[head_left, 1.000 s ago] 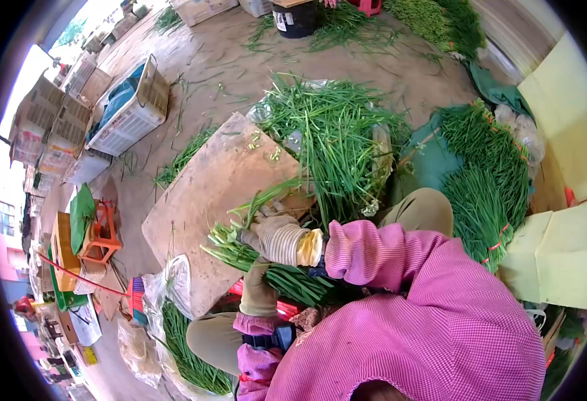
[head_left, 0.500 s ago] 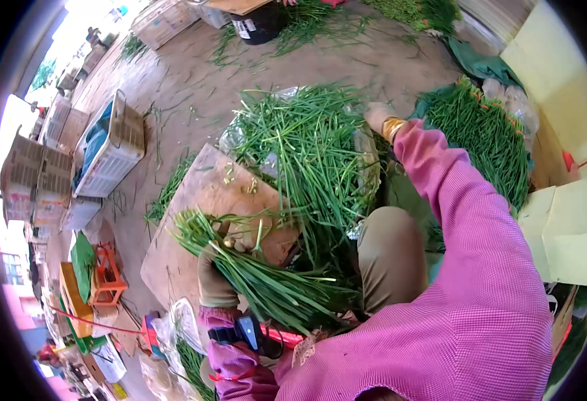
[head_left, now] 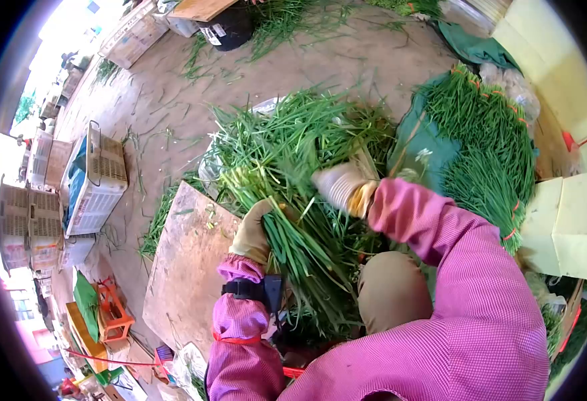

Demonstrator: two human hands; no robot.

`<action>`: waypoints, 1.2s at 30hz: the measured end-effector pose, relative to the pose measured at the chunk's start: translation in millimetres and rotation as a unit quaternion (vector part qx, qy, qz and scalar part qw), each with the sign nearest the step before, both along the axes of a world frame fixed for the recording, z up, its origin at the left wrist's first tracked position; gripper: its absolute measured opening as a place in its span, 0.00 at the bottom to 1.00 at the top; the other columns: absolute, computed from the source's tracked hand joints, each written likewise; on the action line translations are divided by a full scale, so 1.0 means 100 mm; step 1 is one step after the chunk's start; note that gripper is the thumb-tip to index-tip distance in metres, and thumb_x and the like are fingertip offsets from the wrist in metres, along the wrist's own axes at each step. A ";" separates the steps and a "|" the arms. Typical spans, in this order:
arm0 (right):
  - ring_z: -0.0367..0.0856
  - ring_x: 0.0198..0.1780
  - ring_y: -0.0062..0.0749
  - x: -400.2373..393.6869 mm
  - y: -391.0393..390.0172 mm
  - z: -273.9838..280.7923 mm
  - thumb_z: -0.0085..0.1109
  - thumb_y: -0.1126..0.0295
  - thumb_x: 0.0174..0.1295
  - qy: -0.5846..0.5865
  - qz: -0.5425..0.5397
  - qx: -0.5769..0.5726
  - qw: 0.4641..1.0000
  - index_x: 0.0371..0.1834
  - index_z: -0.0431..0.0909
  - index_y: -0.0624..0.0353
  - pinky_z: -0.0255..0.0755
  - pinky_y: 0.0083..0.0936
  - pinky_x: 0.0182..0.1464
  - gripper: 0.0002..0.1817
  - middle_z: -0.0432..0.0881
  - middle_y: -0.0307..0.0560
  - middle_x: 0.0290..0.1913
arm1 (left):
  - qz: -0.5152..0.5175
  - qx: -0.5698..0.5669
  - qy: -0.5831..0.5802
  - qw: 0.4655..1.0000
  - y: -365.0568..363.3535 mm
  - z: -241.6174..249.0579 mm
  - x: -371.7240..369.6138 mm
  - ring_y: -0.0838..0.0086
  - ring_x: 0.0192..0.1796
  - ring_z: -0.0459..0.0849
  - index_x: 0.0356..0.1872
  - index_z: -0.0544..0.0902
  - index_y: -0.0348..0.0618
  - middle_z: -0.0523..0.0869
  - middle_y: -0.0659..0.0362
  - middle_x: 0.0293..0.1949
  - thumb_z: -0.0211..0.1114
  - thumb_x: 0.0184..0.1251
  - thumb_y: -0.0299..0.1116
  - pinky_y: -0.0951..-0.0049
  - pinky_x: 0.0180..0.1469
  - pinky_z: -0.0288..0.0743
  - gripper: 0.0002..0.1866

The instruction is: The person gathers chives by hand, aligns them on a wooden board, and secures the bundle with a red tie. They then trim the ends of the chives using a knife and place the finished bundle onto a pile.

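Note:
My left hand (head_left: 252, 232), in a pale work glove, is closed around a bunch of garlic chives (head_left: 301, 254). The pale cut ends point up and left, and the green leaves hang toward my knee. My right hand (head_left: 339, 187), also gloved, is over the right side of a loose chive pile (head_left: 287, 137). Its fingers are smeared by motion, so I cannot make out whether they grip any stalks. A worn wooden board (head_left: 185, 264) lies left of my left hand, with a few scraps on it.
Tied chive bundles (head_left: 484, 134) lie on green cloth at the right, beside pale yellow foam boxes (head_left: 560, 214). White plastic crates (head_left: 103, 177) stand at the left, near an orange stool (head_left: 113, 311). A black bucket (head_left: 227, 30) stands at the far side. Stray leaves litter the floor.
My left hand has moved up and right off the board, bringing its bunch against the pile. My right hand has come from the pile's far right edge inward toward my left hand.

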State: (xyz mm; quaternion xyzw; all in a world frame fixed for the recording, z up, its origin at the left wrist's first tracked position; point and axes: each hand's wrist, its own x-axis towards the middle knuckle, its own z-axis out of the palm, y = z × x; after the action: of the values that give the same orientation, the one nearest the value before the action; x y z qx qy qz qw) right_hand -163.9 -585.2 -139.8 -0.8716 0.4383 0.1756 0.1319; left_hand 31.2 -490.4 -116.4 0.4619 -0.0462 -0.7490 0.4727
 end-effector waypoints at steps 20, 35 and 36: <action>0.84 0.55 0.44 -0.91 -1.09 -0.66 0.55 0.54 0.68 0.072 -0.264 -0.019 0.962 0.51 0.83 0.52 0.77 0.40 0.54 0.18 0.86 0.53 0.51 | -0.102 0.021 -0.085 0.991 -0.27 -0.42 -0.19 0.71 0.34 0.86 0.44 0.82 0.33 0.87 0.56 0.36 0.55 0.73 0.30 0.71 0.37 0.83 0.11; 0.77 0.22 0.37 -1.05 0.12 0.09 0.53 0.73 0.63 -0.268 0.092 -0.122 0.951 0.57 0.73 0.56 0.72 0.32 0.25 0.17 0.76 0.42 0.21 | -0.224 -0.017 -0.490 0.842 -0.55 -0.86 -1.18 0.64 0.43 0.87 0.68 0.68 0.37 0.86 0.48 0.45 0.74 0.48 0.39 0.68 0.47 0.79 0.42; 0.78 0.23 0.38 -1.09 0.09 0.09 0.52 0.73 0.64 -0.318 -0.011 -0.116 0.941 0.55 0.74 0.56 0.73 0.31 0.27 0.15 0.78 0.44 0.23 | -0.242 -0.044 -0.449 0.859 -0.61 -0.92 -1.17 0.63 0.45 0.87 0.69 0.66 0.37 0.86 0.47 0.46 0.68 0.50 0.37 0.67 0.48 0.79 0.41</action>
State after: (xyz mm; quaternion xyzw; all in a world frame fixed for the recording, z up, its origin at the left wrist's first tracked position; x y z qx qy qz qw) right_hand -273.3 -575.9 -130.5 -0.8866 0.4003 -0.1640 0.1638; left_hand -85.4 -551.4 -208.3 0.7008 -0.3969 -0.5485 0.2247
